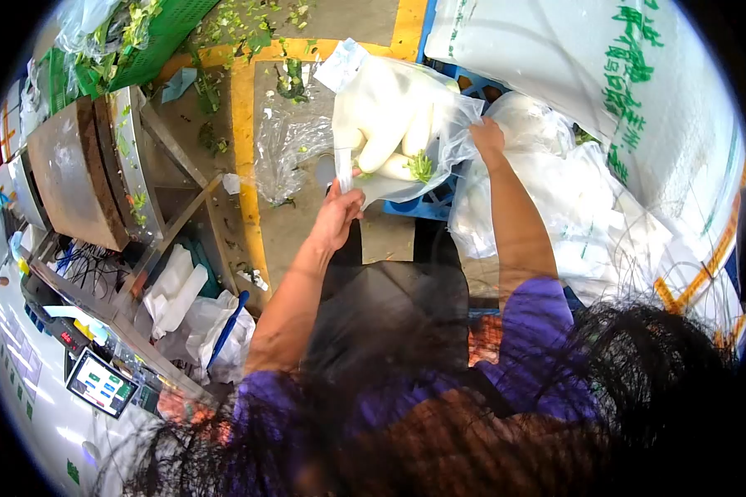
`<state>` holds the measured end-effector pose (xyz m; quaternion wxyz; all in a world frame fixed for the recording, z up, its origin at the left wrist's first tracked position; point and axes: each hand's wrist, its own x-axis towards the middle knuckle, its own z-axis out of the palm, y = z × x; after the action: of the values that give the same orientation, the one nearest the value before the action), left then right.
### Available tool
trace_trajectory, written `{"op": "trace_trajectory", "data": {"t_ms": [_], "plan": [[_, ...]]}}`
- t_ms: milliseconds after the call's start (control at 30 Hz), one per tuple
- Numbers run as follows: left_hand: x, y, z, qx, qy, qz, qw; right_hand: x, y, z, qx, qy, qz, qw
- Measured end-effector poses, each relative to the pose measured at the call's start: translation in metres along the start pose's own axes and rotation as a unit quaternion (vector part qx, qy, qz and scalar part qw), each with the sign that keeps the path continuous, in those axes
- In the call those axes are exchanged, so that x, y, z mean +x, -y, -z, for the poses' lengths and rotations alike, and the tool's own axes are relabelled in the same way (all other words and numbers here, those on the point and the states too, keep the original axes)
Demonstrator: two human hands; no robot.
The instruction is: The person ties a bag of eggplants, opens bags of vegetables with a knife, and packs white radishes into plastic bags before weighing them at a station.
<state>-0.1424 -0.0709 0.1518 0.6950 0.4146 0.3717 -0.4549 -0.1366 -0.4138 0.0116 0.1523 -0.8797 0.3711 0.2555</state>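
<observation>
A clear plastic bag [389, 83] with several white radishes [383, 145] in it lies in front of me, its mouth spread toward me. One radish shows green leaf stubs [421, 167] near the opening. My left hand [337, 214] is closed on the bag's near left edge. On the right side, my right hand [487, 137] pinches the bag's other edge. Part of a blue plastic pallet [423, 204] shows beneath the bag.
More filled plastic bags [547, 182] lie at the right, beside large white sacks [680, 108] with green writing. Crumpled clear plastic [294, 137] and leaf scraps litter the floor. At the left stand a metal-framed table [174, 224], a green crate [153, 51] and a screen [101, 382].
</observation>
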Motion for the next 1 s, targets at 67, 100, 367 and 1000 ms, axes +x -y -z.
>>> {"op": "trace_trajectory", "data": {"t_ms": [67,100,367,1000], "plan": [[-0.003,-0.004,0.008,-0.008,-0.011,0.004,1.000,-0.003,0.008,-0.006,0.050,0.019,0.042,0.998],[-0.003,-0.004,0.010,-0.013,-0.013,0.005,1.000,-0.012,0.019,0.006,0.095,0.039,0.059,0.993],[-0.060,-0.013,0.042,-0.071,-0.040,-0.002,0.997,-0.139,0.111,0.127,0.343,0.283,0.105,0.890],[-0.481,-0.216,0.164,-0.215,0.110,-0.342,0.908,-0.471,0.384,0.365,0.419,0.279,0.408,0.762]]}}
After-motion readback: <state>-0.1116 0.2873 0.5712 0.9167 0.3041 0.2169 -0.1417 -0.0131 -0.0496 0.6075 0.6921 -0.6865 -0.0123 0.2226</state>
